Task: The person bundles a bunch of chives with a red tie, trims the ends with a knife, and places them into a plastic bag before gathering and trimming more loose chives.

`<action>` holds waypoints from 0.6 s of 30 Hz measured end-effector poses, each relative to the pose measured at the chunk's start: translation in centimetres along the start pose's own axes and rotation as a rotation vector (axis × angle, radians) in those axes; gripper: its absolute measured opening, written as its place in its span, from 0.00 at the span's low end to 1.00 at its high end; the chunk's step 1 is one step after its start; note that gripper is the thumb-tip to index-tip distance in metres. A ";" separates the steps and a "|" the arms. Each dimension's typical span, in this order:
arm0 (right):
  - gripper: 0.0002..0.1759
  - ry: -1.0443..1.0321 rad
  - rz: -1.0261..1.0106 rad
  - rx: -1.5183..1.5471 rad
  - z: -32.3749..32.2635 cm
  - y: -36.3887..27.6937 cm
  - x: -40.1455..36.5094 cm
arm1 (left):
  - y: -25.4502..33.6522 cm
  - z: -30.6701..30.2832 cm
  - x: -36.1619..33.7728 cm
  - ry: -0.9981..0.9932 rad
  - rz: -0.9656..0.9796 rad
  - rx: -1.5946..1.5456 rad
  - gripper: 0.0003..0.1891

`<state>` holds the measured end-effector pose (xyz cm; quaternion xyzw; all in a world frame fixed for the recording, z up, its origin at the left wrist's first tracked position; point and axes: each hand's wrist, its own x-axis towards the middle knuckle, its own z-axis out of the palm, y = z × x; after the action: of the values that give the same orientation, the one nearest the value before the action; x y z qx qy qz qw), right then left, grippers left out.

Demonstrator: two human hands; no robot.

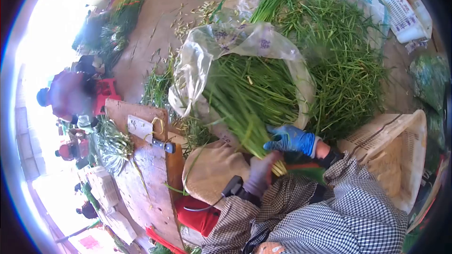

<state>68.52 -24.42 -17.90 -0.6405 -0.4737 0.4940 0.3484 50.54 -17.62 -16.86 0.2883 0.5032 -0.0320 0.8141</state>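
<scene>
Near the clear bag (197, 59), the left hand (260, 175) curls round green stalks (250, 130) at their near ends; whether the right hand (295, 140) pinches, I can't tell; light pressure should prevent bruising.

Both arms bend inward so that the hands work close together in front of the body; the left hand (261, 175), in a greyish glove and slightly blurred, is curled inward, its fingers drawn closed; the left wrist (249, 194) wears a dark band, with the left sleeve (231, 218) in small checks below it; the right hand (295, 140), in a blue glove, comes across from the right, fingers bent and parted, though how far they close is hard to tell; a strip of bare right wrist (322, 149) shows above a dark band, the checked right sleeve (346, 170) bunched behind it.
</scene>
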 end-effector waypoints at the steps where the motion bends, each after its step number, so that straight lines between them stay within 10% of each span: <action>1: 0.30 0.005 0.015 0.167 0.4 -1.5 -0.1 | -0.4 0.8 -1.6 0.005 0.074 0.207 0.17; 5: 0.31 0.113 -0.021 0.468 1.8 -1.3 -2.5 | -3.1 1.4 -2.2 -0.013 0.519 0.637 0.27; 9: 0.30 0.474 0.005 0.595 3.5 1.3 -6.1 | -0.1 6.5 -5.0 0.103 0.355 1.514 0.45; 18: 0.16 0.821 -0.200 0.060 -3.7 -6.8 -7.5 | 3.3 10.2 -9.3 -0.100 0.766 1.304 0.56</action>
<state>69.85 -29.33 -8.44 -0.7246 -0.3407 0.1751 0.5730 55.28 -22.17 -4.29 0.8642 0.2093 -0.0509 0.4547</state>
